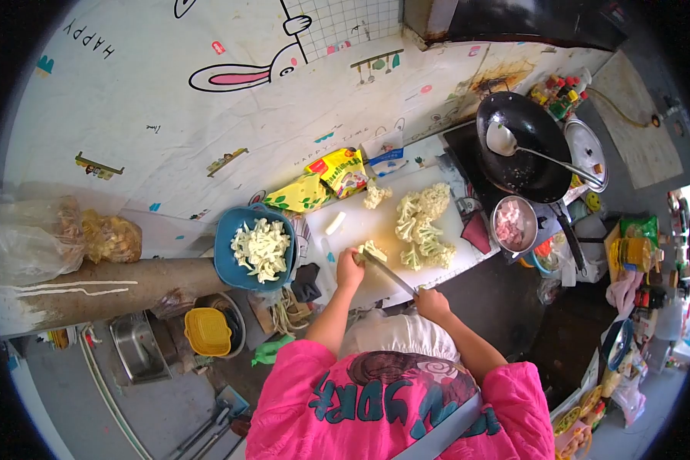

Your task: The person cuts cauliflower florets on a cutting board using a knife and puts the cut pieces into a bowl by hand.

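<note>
My right hand [434, 303] is wrapped round the handle of a kitchen knife [391, 274], whose blade points left across the front of a white cutting board [360, 287]. With closed fingers, my left hand [350, 268] holds a small cauliflower piece [373, 249] against the board, right beside the blade tip. Larger cauliflower florets [421, 222] lie on the board's right half. Another floret [376, 195] and a pale stem piece [334, 223] rest farther back. To the left, a blue basin [224, 247] contains many cut cauliflower pieces [260, 249].
Yellow packets [343, 173] lean against the wall behind the board. On the right are a black wok [535, 126] with a metal ladle [503, 140] and a metal bowl of cut meat [512, 224]. A yellow basket [207, 332] sits lower left, near a steel sink [139, 349].
</note>
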Demonstrator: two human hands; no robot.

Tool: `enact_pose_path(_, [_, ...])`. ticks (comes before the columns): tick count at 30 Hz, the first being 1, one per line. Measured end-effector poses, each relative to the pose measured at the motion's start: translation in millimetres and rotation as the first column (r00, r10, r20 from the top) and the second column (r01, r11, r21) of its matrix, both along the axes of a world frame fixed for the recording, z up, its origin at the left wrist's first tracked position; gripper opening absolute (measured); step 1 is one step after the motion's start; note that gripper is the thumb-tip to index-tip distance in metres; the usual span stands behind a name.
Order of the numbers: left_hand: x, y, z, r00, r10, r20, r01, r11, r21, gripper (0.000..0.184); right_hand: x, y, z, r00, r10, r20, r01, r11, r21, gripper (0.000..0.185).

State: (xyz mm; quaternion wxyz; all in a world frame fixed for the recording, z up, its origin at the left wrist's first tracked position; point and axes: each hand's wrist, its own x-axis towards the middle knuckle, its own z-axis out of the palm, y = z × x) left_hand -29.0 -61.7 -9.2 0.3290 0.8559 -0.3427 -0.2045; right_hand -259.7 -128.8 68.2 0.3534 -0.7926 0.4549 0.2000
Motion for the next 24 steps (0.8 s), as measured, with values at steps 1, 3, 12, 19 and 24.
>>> enact_pose_path(1, [0, 0, -1, 1.000, -0.001, 0.000, 0.001, 1.000, 0.000, 0.030, 1, 0, 1, 1.000, -0.002, 0.000, 0.002, 1.000, 0.000, 0.029])
enact_pose_path(3, [2, -1, -1, 1.000, -0.008, 0.001, 0.008, 1.000, 0.013, 0.030, 3, 0, 5, 1.000, -0.006, 0.002, 0.006, 1.000, 0.000, 0.029])
enact_pose_path(12, [5, 8, -1, 0.997, -0.067, 0.028, 0.065, 0.996, 0.068, 0.022, 7, 2, -1, 1.000, 0.017, -0.022, -0.017, 0.999, -0.032, 0.029])
enact_pose_path(19, [6, 40, -2, 0.992, -0.119, 0.030, 0.123, 0.969, -0.213, 0.023, 1, 7, -11, 0.986, -0.161, 0.042, 0.158, 0.986, 0.055, 0.038])
enact_pose_path(24, [2, 52, -4, 0.991, -0.081, -0.107, 0.061, 0.982, -0.179, 0.026, -9, 10, 1, 0.989, -0.126, 0.072, 0.124, 0.992, 0.033, 0.035])
